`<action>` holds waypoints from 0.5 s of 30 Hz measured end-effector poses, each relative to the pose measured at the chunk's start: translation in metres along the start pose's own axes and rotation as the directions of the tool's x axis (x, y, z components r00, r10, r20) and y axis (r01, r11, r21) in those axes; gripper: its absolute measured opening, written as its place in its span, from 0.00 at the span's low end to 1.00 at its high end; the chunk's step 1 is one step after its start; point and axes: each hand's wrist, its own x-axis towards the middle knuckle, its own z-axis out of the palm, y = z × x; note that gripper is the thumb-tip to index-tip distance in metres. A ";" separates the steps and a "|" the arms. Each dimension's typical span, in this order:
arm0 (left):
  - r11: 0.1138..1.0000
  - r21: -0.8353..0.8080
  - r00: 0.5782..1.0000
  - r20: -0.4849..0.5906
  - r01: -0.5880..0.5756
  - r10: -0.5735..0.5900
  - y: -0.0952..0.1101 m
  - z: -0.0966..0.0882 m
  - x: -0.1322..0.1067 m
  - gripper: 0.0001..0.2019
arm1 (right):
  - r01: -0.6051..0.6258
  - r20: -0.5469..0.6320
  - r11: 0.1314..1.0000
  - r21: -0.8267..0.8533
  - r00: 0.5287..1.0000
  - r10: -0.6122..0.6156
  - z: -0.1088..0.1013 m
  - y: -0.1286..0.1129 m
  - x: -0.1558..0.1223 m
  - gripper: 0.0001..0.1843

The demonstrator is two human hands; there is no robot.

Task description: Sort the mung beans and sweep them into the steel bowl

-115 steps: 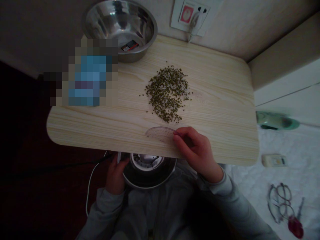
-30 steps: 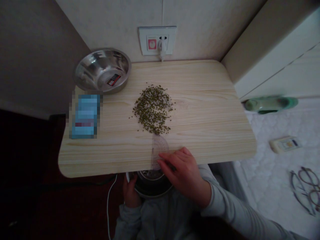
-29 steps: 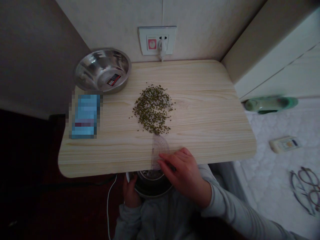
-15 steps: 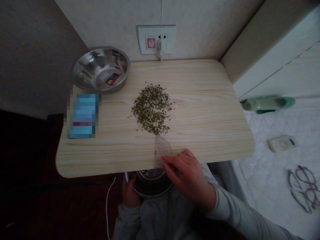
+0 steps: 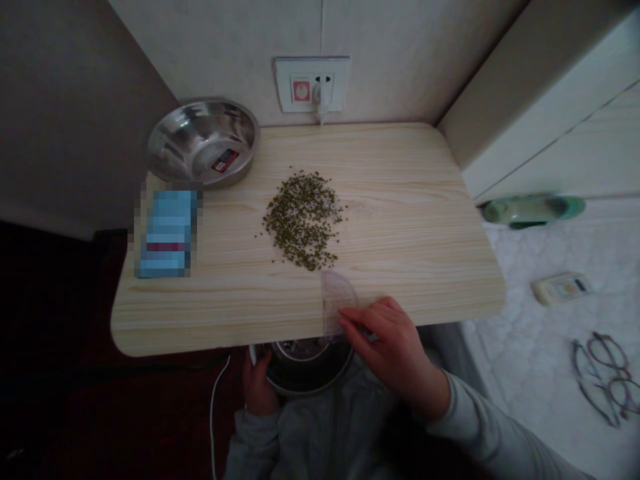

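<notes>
Pressing a protractor at the table's near edge

Head view: the right hand (image 5: 395, 347) reaches over the near edge of the pale wooden table (image 5: 425, 220), fingers stretched forward and closed down on a clear plastic protractor (image 5: 337, 300). The protractor lies flat on the wood with its straight side running away from the person and its curved side to the right. Its near end juts just past the table edge, and its far tip touches the closest grains of a loose heap of mung beans (image 5: 304, 219), which is spread in the middle of the table. Whether the thumb sits under the protractor cannot be told.

Below the table edge, the left hand (image 5: 259, 385) is wrapped around the left rim of a round metal pot (image 5: 310, 367), held on the lap directly beneath the protractor's near end. A white cable (image 5: 214, 413) hangs just left of that hand.

At the far left corner of the table stands a steel bowl (image 5: 204, 140), with a blurred blue item (image 5: 167, 233) just in front of it. A wall socket (image 5: 311, 83) with a plug in it sits above the far edge. To the right, on a white surface, lie a green object (image 5: 533, 209), a small white box (image 5: 560, 288) and spectacles (image 5: 607, 377).
</notes>
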 end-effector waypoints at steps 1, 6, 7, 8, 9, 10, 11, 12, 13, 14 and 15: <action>1.000 -0.003 1.000 -0.013 0.000 0.000 0.005 0.002 0.000 0.09 | -0.001 -0.001 1.000 0.001 1.000 0.001 -0.001 0.001 0.000 0.08; 0.998 -0.061 0.996 -0.090 -0.013 0.008 0.021 0.008 0.000 0.08 | -0.013 0.026 1.000 0.012 1.000 0.013 -0.008 0.009 0.002 0.08; 0.998 -0.063 0.997 -0.080 -0.008 0.003 0.020 0.008 0.001 0.08 | -0.013 0.030 1.000 0.017 0.999 0.013 -0.010 0.010 0.002 0.08; 0.998 -0.061 0.998 -0.060 0.003 -0.006 0.018 0.007 0.001 0.07 | -0.015 0.034 1.000 0.021 0.999 0.014 -0.011 0.012 0.002 0.08; 0.998 -0.053 0.999 -0.027 0.017 -0.019 0.015 0.006 0.002 0.08 | -0.017 0.039 1.000 0.024 0.999 0.016 -0.013 0.014 0.002 0.08; 0.999 -0.043 1.000 0.008 0.028 -0.027 0.013 0.005 0.003 0.08 | -0.022 0.043 0.999 0.025 0.999 0.021 -0.015 0.015 0.002 0.08; 0.999 -0.035 0.999 0.034 0.035 -0.034 0.010 0.004 0.004 0.08 | -0.029 0.048 0.999 0.024 0.998 0.028 -0.016 0.017 0.003 0.08; 0.999 -0.032 0.998 0.059 0.039 -0.037 0.009 0.004 0.005 0.07 | -0.035 0.055 0.999 0.021 0.998 0.034 -0.018 0.018 0.003 0.08; 0.998 -0.039 0.997 0.073 0.040 -0.037 0.008 0.005 0.006 0.07 | -0.037 0.061 0.999 0.017 0.997 0.035 -0.020 0.020 0.004 0.08; 0.998 -0.055 0.995 0.090 0.037 -0.032 0.009 0.007 0.007 0.07 | -0.033 0.069 0.999 0.012 0.997 0.032 -0.021 0.021 0.005 0.08; 0.997 -0.076 0.994 0.104 0.029 -0.021 0.011 0.009 0.007 0.08 | -0.026 0.075 1.000 0.008 0.997 0.025 -0.023 0.022 0.006 0.08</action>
